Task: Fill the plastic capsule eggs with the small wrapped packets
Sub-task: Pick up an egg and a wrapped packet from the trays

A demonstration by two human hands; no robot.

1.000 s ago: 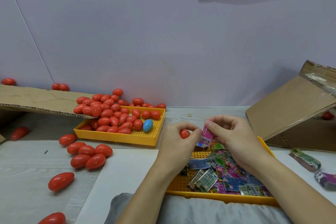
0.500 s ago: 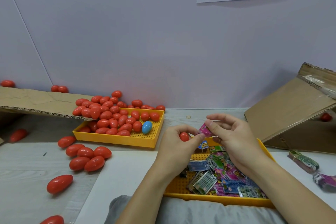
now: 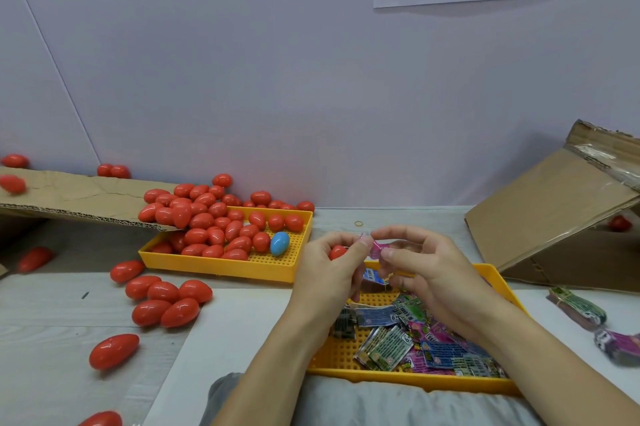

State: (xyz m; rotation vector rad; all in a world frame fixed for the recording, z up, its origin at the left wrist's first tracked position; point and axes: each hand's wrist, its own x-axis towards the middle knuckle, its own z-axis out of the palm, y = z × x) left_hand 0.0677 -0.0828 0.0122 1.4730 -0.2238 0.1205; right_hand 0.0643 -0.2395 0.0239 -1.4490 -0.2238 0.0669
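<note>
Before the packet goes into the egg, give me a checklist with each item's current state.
1. Red egg secured in the left hand: ok, the fingers curl round it.
2. Pink packet gripped: ok, the right hand pinches it, and the left thumb touches it too.
3. Packet folded small enough to fit: cannot tell, the fingers cover most of it.
4. Egg open to take the packet: cannot tell, only a small red part shows.
5. More packets at hand: ok, a pile lies in the near yellow tray.
6. Room for the finished egg: ok, the far yellow tray has bare floor beside the blue egg.
</note>
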